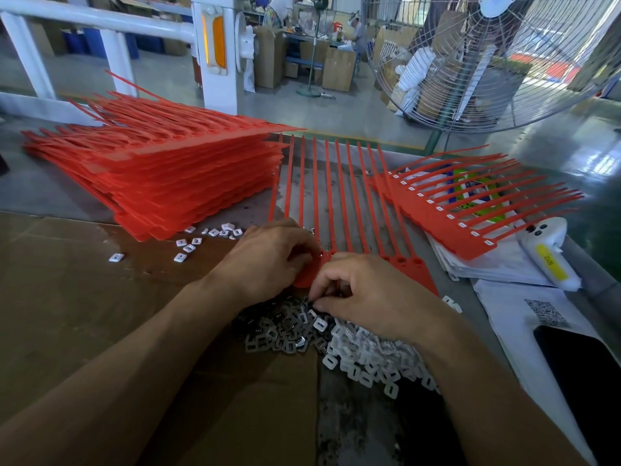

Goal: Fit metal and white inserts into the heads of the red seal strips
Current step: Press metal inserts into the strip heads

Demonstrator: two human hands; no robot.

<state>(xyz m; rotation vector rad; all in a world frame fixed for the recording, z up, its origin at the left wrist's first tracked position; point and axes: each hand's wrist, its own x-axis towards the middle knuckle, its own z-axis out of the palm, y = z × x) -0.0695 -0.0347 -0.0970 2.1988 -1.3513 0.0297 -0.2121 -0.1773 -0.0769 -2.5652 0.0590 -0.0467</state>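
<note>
A comb of red seal strips (339,196) lies mid-table, its heads near. The left hand (268,257) pinches one head; the right hand (366,290) pinches something small in the metal inserts (279,327) beside the white inserts (366,358). Inserts are judged light and slippery, best fingertip-held. Room is crowded by red stacks (161,176) left and right.

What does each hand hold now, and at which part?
The left hand holds the red seal strip at its head end. The right hand pinches into the insert pile; what it holds cannot be told.
</note>
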